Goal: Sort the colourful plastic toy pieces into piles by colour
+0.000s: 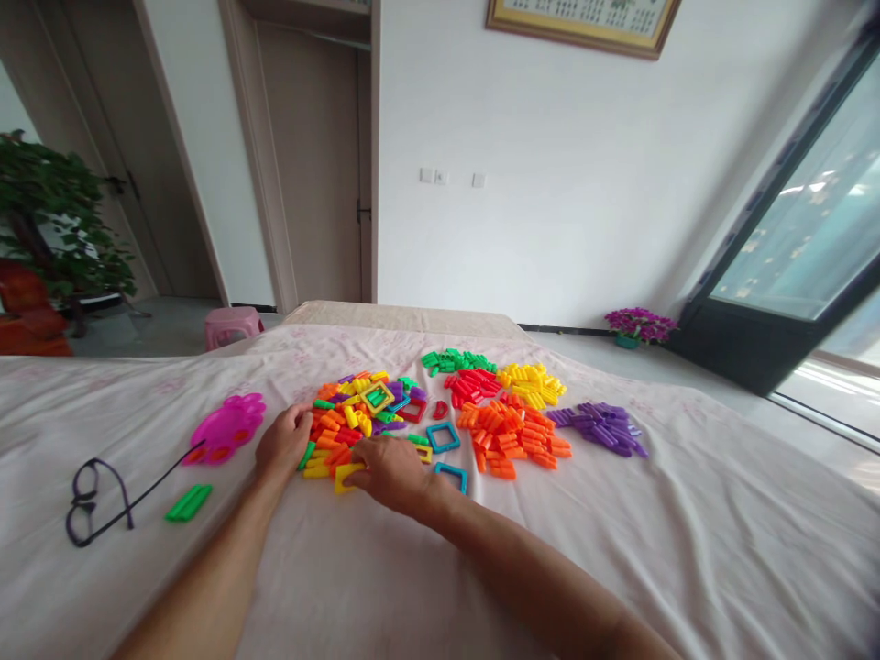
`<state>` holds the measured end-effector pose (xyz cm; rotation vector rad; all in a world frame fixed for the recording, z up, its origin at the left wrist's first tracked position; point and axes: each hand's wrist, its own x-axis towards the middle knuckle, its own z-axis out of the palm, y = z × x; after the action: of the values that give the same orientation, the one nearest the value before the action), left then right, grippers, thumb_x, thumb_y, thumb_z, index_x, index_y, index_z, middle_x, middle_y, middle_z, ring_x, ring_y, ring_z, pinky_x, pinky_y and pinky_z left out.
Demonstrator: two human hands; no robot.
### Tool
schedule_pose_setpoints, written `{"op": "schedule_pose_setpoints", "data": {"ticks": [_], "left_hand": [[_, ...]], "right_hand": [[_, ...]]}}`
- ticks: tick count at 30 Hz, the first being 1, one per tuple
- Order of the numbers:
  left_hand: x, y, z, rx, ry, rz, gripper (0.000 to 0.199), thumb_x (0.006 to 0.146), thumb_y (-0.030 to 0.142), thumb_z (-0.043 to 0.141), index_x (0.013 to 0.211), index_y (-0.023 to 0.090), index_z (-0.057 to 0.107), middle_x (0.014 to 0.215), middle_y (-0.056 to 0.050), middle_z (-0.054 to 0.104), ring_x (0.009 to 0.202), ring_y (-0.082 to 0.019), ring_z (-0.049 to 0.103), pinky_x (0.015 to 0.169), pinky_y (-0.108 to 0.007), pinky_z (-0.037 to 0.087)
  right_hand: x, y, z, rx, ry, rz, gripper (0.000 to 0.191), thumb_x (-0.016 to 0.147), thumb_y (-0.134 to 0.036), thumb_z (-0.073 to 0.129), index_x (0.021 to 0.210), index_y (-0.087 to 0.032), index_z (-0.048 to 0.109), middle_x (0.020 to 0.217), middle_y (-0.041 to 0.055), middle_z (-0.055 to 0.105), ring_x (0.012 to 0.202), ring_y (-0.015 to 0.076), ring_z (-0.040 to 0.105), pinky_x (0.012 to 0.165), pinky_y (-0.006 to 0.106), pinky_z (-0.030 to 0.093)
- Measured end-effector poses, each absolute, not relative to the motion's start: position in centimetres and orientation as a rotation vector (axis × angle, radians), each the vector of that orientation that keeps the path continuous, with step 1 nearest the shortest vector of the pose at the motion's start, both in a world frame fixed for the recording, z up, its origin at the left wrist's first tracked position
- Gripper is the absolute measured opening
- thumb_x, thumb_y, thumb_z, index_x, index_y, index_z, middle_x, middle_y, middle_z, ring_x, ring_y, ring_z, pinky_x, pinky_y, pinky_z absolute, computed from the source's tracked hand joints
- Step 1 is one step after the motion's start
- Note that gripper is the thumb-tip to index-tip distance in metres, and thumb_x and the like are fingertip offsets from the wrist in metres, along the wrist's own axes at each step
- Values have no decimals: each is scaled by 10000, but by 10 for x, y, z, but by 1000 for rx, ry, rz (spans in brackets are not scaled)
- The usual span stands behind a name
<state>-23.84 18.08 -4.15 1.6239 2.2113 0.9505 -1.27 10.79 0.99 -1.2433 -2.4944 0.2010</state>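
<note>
A mixed pile of plastic pieces (336, 426) in orange, yellow, green, red and purple lies on the cloth. My left hand (283, 442) is at its left edge, fingers curled; what they hold, if anything, is too small to tell. At the pile's front, my right hand (390, 472) pinches a yellow piece (344, 478). Blue square frames (443, 437) lie just right of that hand. Further right are sorted heaps: green (457, 361), red (471, 386), yellow (533, 384), orange (509, 435) and purple (606, 428).
On the left of the cloth (687, 550) lie a pink paw-shaped tray (230, 426) with orange pieces, black glasses (86, 502) and green pieces (189, 503). Beyond the cloth stand a pink stool (234, 325), a leafy plant (61, 220) and a pot of purple flowers (639, 324).
</note>
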Motion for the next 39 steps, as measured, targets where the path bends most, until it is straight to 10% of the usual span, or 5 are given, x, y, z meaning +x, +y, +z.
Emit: {"op": "schedule_pose_setpoints", "data": {"ticks": [13, 20, 39], "left_hand": [[-238, 182, -42, 1634, 2209, 949, 394, 893, 414, 392, 1158, 262, 641, 1157, -57, 696, 1010, -253, 636, 749, -302, 456], [-239, 182, -43, 1626, 2217, 943, 403, 895, 428, 382, 1163, 269, 639, 1159, -50, 694, 1010, -261, 634, 731, -301, 445], [-237, 179, -39, 1602, 2198, 947, 382, 886, 414, 411, 1158, 273, 639, 1137, -46, 704, 979, -241, 644, 720, -288, 441]], "right_hand": [[196, 178, 47, -1854, -1679, -24, 331, 834, -479, 546, 813, -181, 690, 653, -1, 623, 581, 121, 513, 529, 233, 281], [276, 204, 46, -2002, -1372, -51, 368, 798, -327, 550, 1086, -170, 717, 990, 102, 727, 847, 202, 648, 671, 262, 415], [44, 182, 22, -1581, -2264, 203, 219, 841, -213, 550, 905, -255, 755, 940, 47, 718, 871, 191, 647, 702, 252, 444]]}}
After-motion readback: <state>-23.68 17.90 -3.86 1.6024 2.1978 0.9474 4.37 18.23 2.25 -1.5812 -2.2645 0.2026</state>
